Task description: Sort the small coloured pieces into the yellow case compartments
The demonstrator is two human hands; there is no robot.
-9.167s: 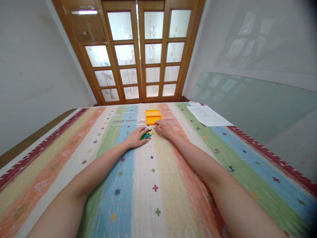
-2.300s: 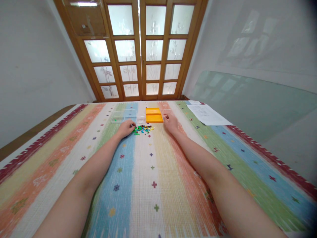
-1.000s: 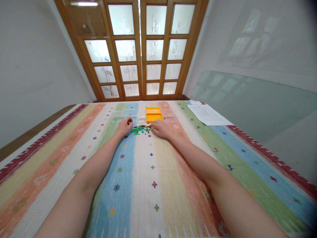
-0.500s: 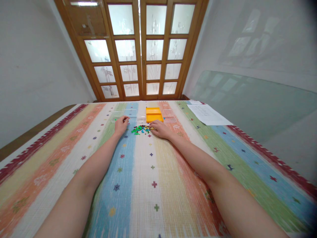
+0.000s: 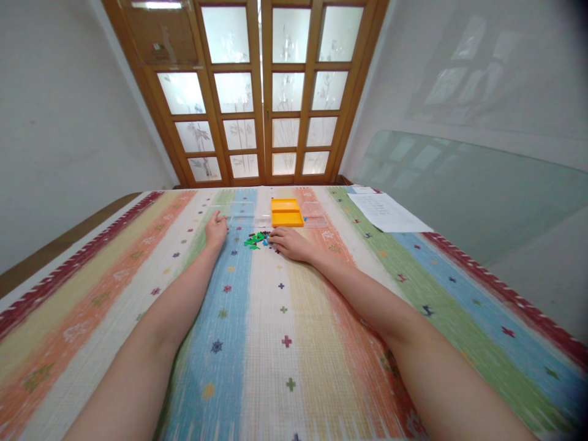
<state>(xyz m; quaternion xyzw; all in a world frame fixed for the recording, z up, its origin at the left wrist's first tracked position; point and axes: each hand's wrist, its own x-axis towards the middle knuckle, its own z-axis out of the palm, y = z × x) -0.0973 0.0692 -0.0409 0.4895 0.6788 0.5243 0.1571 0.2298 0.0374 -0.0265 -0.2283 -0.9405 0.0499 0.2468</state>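
A small heap of tiny coloured pieces (image 5: 256,239), mostly green and blue, lies on the striped cloth. My right hand (image 5: 288,241) rests flat just right of the heap, fingers stretched out and touching its edge. My left hand (image 5: 215,228) is left of the heap, with its fingers bunched together at the near edge of a clear tray (image 5: 229,212). What it pinches is too small to see. An orange tray (image 5: 285,213) stands just behind the heap.
Another clear tray (image 5: 316,214) sits right of the orange one. A printed sheet of paper (image 5: 383,212) lies at the far right. The striped tablecloth (image 5: 285,318) covers the table. Wooden glazed doors stand behind, and a glass pane leans on the right wall.
My left hand has moved left from the heap to the clear tray. My right hand slid a little left along the edge of the heap.
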